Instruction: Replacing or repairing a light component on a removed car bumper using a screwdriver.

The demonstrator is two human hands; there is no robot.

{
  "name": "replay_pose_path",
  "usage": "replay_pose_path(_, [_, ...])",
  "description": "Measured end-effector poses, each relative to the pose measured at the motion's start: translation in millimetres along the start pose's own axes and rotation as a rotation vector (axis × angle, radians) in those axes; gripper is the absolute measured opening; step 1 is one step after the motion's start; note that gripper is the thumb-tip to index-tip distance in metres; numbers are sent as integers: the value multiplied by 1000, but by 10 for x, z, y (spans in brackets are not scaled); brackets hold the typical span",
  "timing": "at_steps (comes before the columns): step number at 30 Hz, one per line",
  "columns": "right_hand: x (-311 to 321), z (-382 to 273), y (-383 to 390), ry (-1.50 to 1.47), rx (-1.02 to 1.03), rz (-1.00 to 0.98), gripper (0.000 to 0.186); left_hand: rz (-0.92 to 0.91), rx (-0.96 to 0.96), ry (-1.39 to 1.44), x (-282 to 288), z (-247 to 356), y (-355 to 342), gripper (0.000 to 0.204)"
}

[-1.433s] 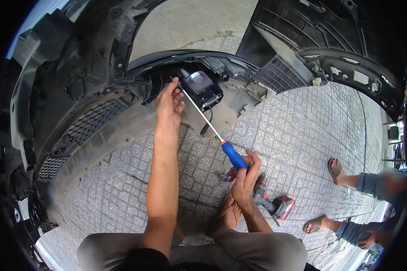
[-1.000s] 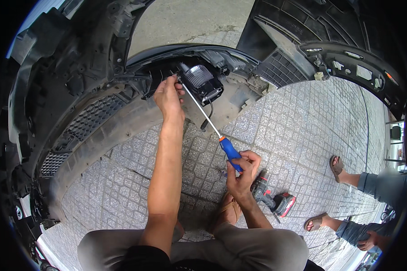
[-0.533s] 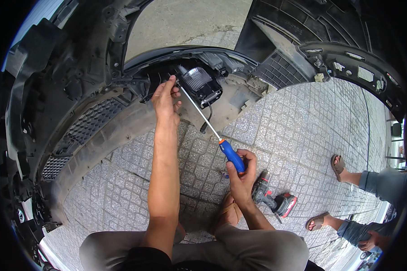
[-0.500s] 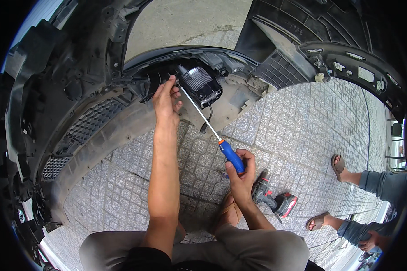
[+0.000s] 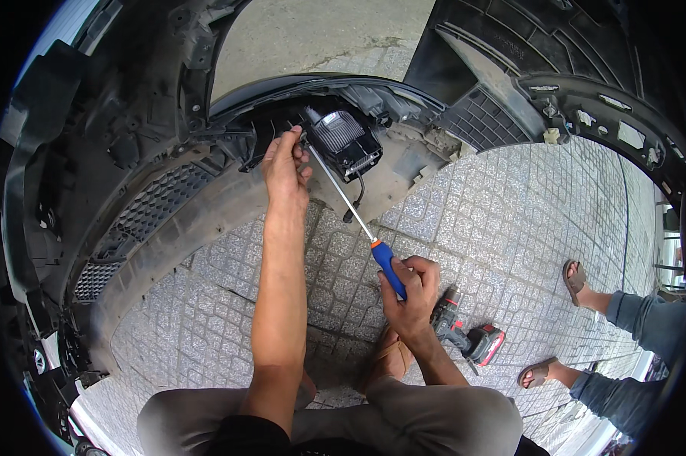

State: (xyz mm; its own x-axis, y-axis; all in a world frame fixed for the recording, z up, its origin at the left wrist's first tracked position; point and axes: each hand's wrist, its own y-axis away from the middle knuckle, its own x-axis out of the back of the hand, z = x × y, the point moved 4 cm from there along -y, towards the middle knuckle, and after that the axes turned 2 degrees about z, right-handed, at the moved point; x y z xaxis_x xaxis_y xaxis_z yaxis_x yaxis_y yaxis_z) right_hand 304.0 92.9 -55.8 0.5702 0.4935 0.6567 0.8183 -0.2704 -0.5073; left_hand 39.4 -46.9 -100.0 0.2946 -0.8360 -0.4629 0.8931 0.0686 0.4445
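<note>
A long screwdriver (image 5: 357, 220) with a blue and orange handle runs from my right hand (image 5: 410, 296) up to a black finned lamp unit (image 5: 346, 140) set in a detached black car bumper (image 5: 153, 205). My right hand grips the handle. My left hand (image 5: 284, 161) reaches up beside the lamp unit and pinches the shaft near its tip. The tip itself is hidden behind my fingers.
A red and black cordless drill (image 5: 468, 334) lies on the paved ground (image 5: 510, 228) next to my right wrist. Another person's legs and sandalled feet (image 5: 575, 277) stand at the right. A second bumper part (image 5: 556, 83) arches across the upper right.
My right hand with the screwdriver handle has shifted slightly down and left, then back. My left hand has stayed at the shaft's tip by the lamp unit.
</note>
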Motion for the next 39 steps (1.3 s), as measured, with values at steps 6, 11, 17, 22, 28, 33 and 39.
replay_pose_path(6, [-42,72,-27,-178,-254,0,44,-115,10,64,105,-69,-69,15])
replay_pose_path(11, [-116,164,90,-507,-588,-69,39,-109,35,51,118,-74,-59,23])
replay_pose_path(17, [-251,245,173,-1025,-1058,-172,30,-109,80,54,121,-77,-49,22])
replay_pose_path(22, [-198,243,146,-980,-1033,-223,30,-86,86,9,54,-6,19,21])
replay_pose_path(28, [2,71,-80,-244,-330,-80,45,-64,73,-26,50,-17,-11,22])
replay_pose_path(33, [5,57,-64,-178,-247,-12,46,-58,82,-6,59,-25,-49,22])
replay_pose_path(39, [-14,109,-38,-285,-351,1,44,-131,74,109,36,-80,140,19])
